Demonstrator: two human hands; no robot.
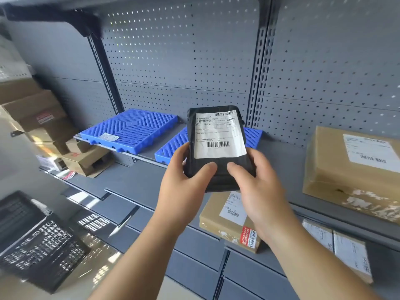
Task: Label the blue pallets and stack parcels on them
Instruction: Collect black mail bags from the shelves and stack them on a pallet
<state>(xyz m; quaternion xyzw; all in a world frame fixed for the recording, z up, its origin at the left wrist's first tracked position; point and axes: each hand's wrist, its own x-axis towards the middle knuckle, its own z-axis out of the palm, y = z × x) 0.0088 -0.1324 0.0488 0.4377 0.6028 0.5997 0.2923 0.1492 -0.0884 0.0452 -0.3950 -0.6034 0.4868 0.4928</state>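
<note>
I hold a black plastic parcel (216,135) with a white shipping label upright in front of the shelf. My left hand (186,182) grips its lower left edge and my right hand (257,187) grips its lower right, thumbs on the front. Behind it on the grey shelf lie two blue pallets. The left pallet (132,129) carries a small white label near its front edge. The right pallet (171,148) is mostly hidden by the parcel, with its far end showing at the parcel's right.
A large cardboard box (350,172) sits on the same shelf (281,152) to the right. A smaller labelled box (229,221) and white parcels (346,252) lie on the shelf below. Cardboard boxes (43,122) pile up at the left. A black crate (36,241) stands on the floor.
</note>
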